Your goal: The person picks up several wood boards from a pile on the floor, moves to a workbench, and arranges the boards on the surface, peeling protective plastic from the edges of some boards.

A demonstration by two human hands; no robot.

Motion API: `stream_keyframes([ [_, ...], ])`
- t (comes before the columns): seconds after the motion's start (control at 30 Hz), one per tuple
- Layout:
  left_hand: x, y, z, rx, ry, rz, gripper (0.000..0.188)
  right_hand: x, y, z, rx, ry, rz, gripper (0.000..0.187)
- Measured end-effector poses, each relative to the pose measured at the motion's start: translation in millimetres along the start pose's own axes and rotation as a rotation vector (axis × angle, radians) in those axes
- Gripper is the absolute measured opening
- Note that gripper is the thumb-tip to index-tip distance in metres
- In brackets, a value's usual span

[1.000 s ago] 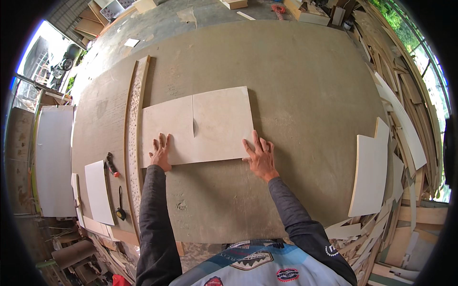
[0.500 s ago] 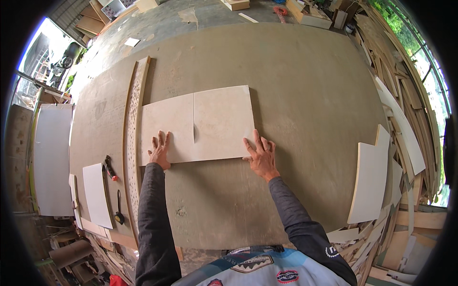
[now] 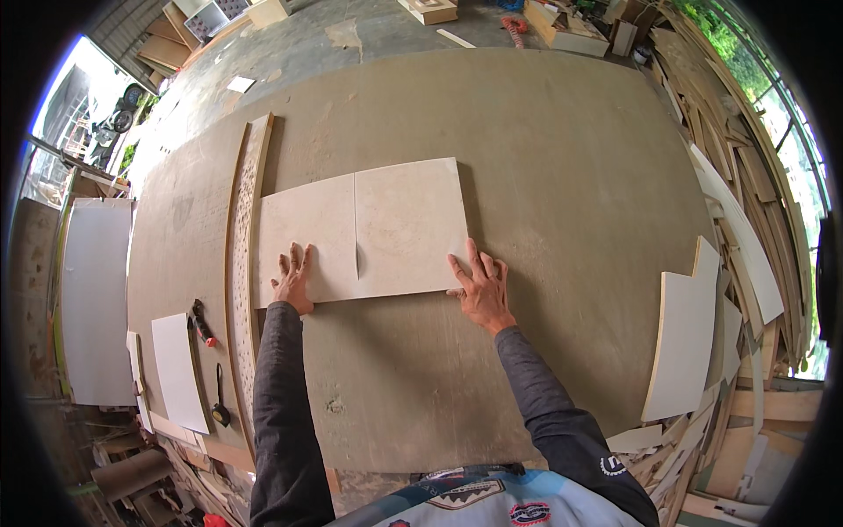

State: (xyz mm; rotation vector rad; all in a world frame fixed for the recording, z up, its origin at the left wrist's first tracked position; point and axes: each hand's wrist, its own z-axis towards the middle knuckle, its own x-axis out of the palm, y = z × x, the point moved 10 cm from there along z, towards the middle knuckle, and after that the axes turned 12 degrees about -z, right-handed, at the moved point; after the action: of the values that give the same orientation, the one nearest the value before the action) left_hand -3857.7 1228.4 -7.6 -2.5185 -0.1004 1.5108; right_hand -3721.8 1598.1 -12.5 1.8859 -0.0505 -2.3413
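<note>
A pale rectangular board (image 3: 408, 224) lies flat on the large brown worktop (image 3: 571, 176). A thin slit runs across it from its far edge toward me, ending in a narrow dark sliver short of the near edge. My left hand (image 3: 292, 279) presses on the board's near left part, fingers spread and nothing gripped. Around the near right corner curls my right hand (image 3: 485, 290), fingertips on the top and side, thumb at the near edge. The board's left end meets a long straight wooden strip (image 3: 243, 206) with a speckled face.
On the left lie a white panel (image 3: 180, 373), a tool with dark handles (image 3: 201, 323) and a tape measure (image 3: 220, 413). White offcut panels (image 3: 680, 338) rest at the right edge. Beyond them, wood scraps (image 3: 764, 198) are piled up.
The slit now reaches nearer to me. Relative to the worktop, the board has slid slightly away from me under both hands, which keep their places on it.
</note>
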Motion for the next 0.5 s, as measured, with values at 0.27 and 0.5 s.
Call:
stream_keyframes([
  [0.27,-2,2,14,0.006,-0.007,0.01,0.135,2,-4,12,0.0,0.008,0.006,0.066],
  [0.5,-4,3,22,0.016,-0.017,0.016,0.134,4,-7,19,-0.001,-0.009,-0.007,0.066],
])
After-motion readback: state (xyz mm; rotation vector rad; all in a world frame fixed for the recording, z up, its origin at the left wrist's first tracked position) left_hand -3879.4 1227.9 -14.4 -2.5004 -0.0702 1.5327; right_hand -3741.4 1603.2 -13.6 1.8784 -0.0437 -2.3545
